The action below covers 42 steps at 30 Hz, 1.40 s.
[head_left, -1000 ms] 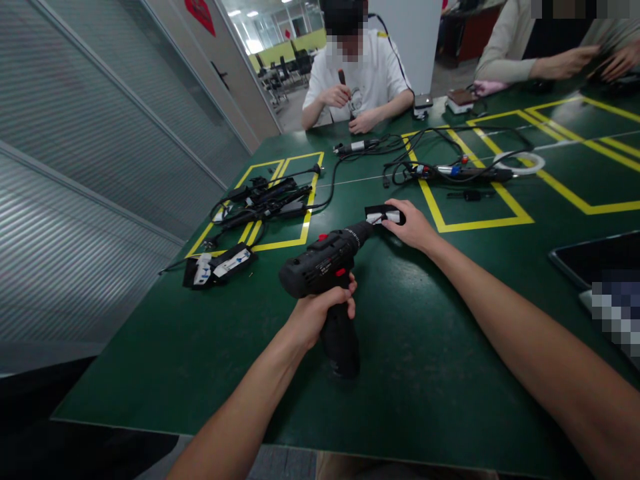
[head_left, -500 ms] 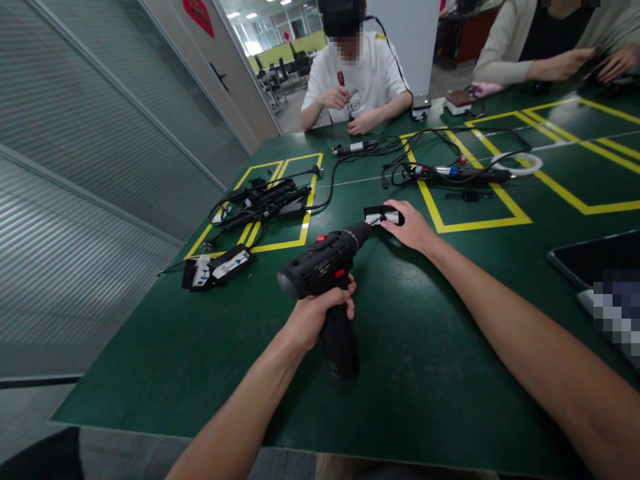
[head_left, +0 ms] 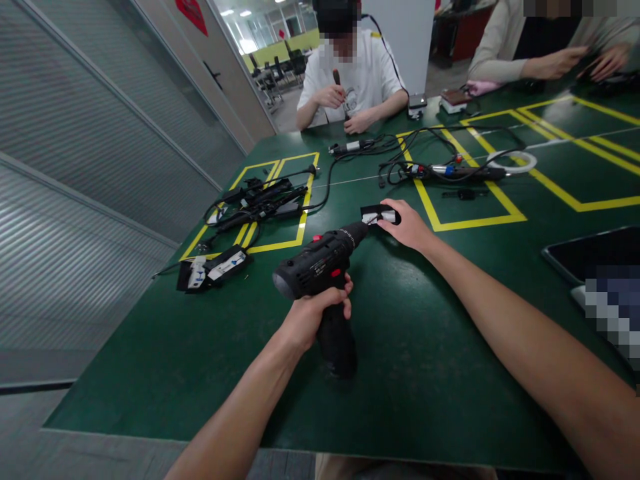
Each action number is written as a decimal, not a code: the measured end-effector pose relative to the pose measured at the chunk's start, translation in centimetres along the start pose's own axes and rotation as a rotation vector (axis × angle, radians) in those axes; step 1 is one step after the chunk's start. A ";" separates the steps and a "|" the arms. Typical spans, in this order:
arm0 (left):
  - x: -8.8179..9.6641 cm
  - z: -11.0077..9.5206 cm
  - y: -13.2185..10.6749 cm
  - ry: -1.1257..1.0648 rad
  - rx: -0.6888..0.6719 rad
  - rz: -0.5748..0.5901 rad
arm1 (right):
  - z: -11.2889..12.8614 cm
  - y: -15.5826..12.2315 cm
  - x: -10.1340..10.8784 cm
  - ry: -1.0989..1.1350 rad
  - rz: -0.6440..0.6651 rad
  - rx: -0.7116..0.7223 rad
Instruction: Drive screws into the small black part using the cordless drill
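My left hand (head_left: 320,313) is wrapped round the grip of a black cordless drill (head_left: 320,260) with red buttons. The drill's chuck points away and to the right, and its tip meets a small black block with a white label (head_left: 379,217). My right hand (head_left: 406,225) grips that block by its right end, thumb on the near side and fingers over the far side. Where exactly the bit touches the block is too small to tell. The drill's base stands close to or on the green table (head_left: 410,347); I cannot tell which.
Two labelled black pieces (head_left: 215,269) lie left, beside a heap of black cables and tools (head_left: 255,203). Corded screwdrivers (head_left: 450,172) lie beyond my right hand, with a white ring (head_left: 513,162). A phone (head_left: 595,253) is at the right. A person (head_left: 350,87) opposite holds a screwdriver.
The whole view has shifted slightly. Both my hands, the drill and the block keep the same positions relative to each other. The screwdriver across the table has turned a little.
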State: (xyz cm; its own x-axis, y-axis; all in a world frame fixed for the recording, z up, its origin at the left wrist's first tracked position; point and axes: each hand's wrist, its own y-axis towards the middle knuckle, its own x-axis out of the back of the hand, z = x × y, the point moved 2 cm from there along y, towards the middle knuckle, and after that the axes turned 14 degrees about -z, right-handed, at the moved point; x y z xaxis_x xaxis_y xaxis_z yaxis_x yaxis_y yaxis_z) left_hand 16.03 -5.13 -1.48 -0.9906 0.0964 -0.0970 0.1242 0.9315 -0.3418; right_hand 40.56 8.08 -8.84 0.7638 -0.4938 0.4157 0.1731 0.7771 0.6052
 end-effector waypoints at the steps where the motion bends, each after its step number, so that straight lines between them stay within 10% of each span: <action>1: 0.0 0.0 0.0 0.001 0.000 0.001 | 0.0 0.0 0.0 0.000 0.000 -0.001; 42: 0.0 0.0 0.0 -0.006 0.007 0.017 | 0.3 -0.1 0.1 -0.007 -0.022 -0.035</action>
State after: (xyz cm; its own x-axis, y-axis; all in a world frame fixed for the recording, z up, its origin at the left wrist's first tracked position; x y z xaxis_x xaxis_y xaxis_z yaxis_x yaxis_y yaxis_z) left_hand 16.00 -5.11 -1.51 -0.9879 0.1101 -0.1088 0.1416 0.9271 -0.3470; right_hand 40.41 7.84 -8.64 0.7552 -0.5138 0.4070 0.2116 0.7788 0.5906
